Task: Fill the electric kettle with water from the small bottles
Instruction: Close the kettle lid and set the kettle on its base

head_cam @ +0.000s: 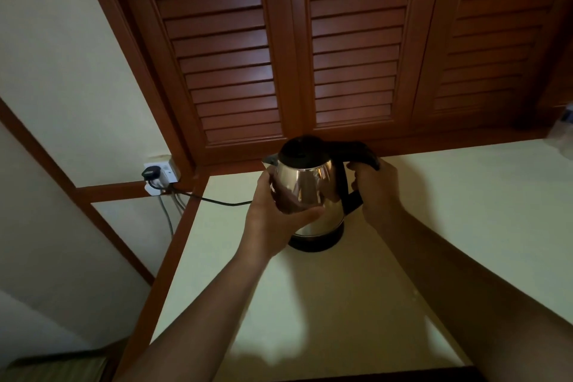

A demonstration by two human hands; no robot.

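Note:
A shiny steel electric kettle (305,183) with a black lid, handle and base stands on the pale counter (434,211), its lid down. My left hand (273,211) wraps around the kettle's steel body from the left, thumb across the front. My right hand (375,189) grips the black handle on the right side. At the far right edge something clear that may be a plastic bottle (562,136) shows only partly and blurred.
A black cord (217,202) runs from the kettle's base left to a wall socket (159,173) with plugs. Brown louvred wooden doors (356,49) rise behind the counter. A wooden trim (173,245) edges the counter's left side.

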